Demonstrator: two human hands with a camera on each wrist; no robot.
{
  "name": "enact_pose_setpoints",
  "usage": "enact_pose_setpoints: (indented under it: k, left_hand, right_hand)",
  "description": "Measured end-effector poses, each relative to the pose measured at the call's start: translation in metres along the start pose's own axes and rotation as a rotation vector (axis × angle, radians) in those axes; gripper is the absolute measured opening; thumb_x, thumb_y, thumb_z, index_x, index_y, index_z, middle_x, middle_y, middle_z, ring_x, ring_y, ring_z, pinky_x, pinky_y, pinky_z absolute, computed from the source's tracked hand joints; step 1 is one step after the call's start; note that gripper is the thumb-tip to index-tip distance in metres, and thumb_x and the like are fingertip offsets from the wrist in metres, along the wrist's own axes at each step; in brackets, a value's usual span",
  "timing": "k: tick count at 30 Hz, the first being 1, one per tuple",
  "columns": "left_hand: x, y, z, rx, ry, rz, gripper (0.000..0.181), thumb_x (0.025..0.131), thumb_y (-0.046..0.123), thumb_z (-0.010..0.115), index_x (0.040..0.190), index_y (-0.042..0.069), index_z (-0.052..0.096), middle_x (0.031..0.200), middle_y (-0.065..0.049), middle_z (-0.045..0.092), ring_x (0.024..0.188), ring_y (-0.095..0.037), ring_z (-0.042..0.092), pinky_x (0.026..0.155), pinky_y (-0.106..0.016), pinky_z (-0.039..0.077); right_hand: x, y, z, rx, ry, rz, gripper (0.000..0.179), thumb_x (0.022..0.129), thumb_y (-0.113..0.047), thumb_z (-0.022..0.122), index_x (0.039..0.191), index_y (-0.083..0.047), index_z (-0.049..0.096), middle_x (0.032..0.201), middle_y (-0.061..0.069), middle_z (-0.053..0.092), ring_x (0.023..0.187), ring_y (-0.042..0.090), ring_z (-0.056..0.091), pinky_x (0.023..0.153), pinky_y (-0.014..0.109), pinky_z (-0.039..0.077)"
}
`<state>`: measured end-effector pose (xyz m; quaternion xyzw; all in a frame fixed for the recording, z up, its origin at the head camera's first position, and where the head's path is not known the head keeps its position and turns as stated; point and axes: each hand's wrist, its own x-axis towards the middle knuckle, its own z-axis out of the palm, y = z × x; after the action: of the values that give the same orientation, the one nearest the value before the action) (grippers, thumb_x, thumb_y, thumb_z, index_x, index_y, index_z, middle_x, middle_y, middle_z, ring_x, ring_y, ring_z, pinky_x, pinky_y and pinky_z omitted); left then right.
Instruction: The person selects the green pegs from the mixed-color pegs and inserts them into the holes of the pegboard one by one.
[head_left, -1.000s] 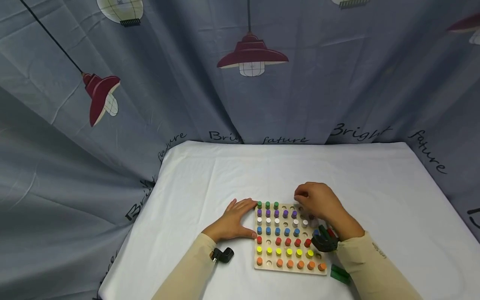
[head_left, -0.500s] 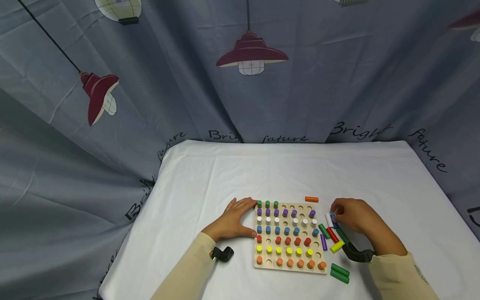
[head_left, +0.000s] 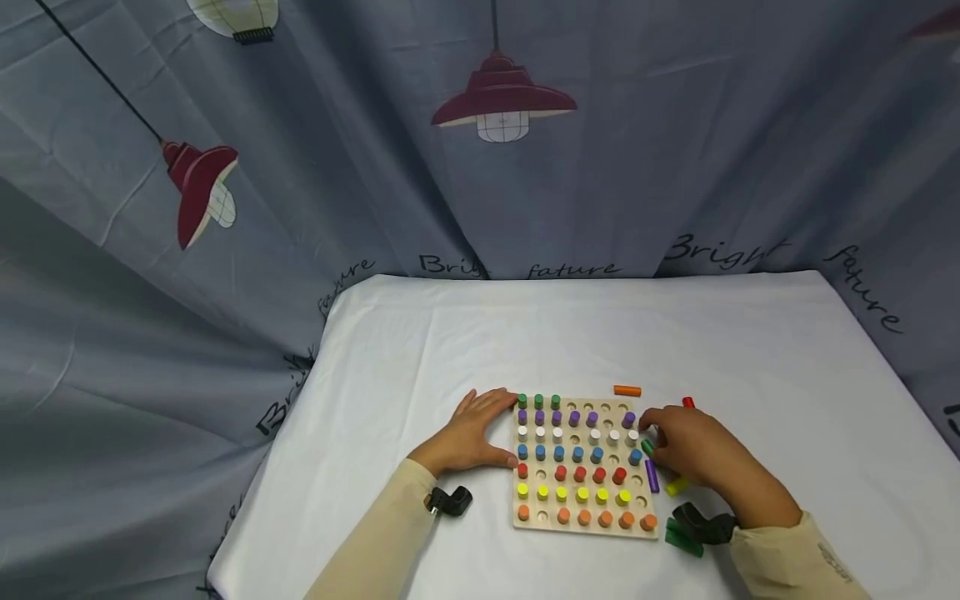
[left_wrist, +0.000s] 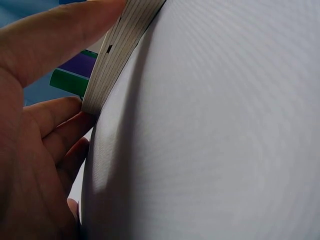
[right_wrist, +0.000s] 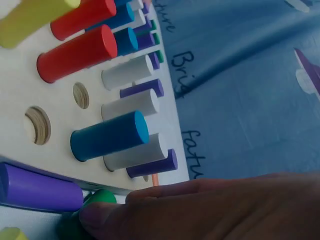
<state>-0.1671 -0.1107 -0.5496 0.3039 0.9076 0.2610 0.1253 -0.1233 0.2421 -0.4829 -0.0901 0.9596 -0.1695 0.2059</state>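
Note:
A wooden pegboard (head_left: 552,523) holds upright pegs in rows by colour: green, purple, white, blue, red, yellow and orange. Some holes show without pegs. My left hand (head_left: 472,436) rests at the board's left side with fingers spread, thumb (left_wrist: 75,27) on the edge and fingertips at the far corner. My right hand (head_left: 693,446) is low beside the right edge. Its thumb (right_wrist: 97,216) lies on a loose green peg (right_wrist: 102,196), the forefinger near the peg's end; I cannot tell whether the fingers close on it. A loose purple peg (right_wrist: 42,187) lies alongside.
An orange peg (head_left: 627,390) lies behind the board, a red peg (head_left: 688,402) beyond my right hand. A yellow peg (head_left: 677,486) and a green pair (head_left: 684,539) lie to the right. A white cloth (head_left: 465,333) covers the table; a grey curtain (head_left: 337,125) hangs behind.
From over the board's back right, my right hand moves right to the loose pegs, then back left to the green peg. A purple peg now stands where the hand was. My left hand stays.

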Motion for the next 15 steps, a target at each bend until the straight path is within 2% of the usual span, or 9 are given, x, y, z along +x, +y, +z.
enact_pose_setpoints:
  k: [8,15]
  left_hand:
    - [0.000,0.000,0.003,-0.004,-0.032,-0.011,0.105,0.069,0.065,0.075,0.154,0.027,0.027,0.158,0.007,0.028,0.149,-0.010,0.017,0.124,-0.044,-0.001]
    - [0.001,-0.001,-0.001,0.010,-0.004,-0.004,0.105,0.068,0.065,0.076,0.153,0.026,0.028,0.157,0.009,0.030,0.148,-0.010,0.018,0.124,-0.044,0.000]
  right_hand:
    - [0.009,0.004,0.007,0.004,-0.006,0.016,0.034,0.079,-0.019,0.078,0.109,-0.009,0.067,0.081,0.001,0.060,0.069,0.017,0.052,0.060,0.032,0.051]
    - [0.018,0.001,0.005,0.002,0.027,0.045,0.034,0.082,-0.018,0.074,0.113,-0.006,0.067,0.087,0.005,0.065,0.072,0.019,0.054,0.061,0.036,0.053]
